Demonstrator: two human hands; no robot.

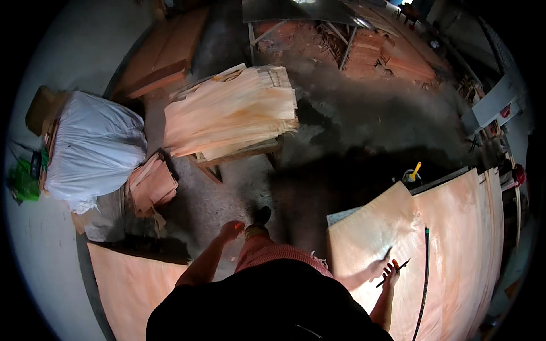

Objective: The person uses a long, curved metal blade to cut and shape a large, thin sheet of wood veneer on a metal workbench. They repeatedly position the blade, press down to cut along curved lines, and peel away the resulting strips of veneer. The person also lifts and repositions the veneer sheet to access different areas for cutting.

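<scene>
My right hand [391, 275] is closed around a thin dark knife-like tool [404, 265], over a pale wood veneer sheet [369, 233] on the right. Its shadow falls on the sheet beside it. A bit of orange shows at the fingers. My left hand [230, 231] hangs over the floor by my leg, touching no sheet. Orange shows at its fingertips too; its fingers are too small and dark to read. Right of my right hand, a long black strip with a green end [427, 244] lies across the veneer.
Ahead, a stack of veneer sheets [233, 111] rests on a low wooden stand. White cloth [94, 148] covers a pile at left. Another veneer sheet [136, 284] lies at near left. Beyond the right stack sits a pot [410, 177] with a yellow-handled tool [417, 168].
</scene>
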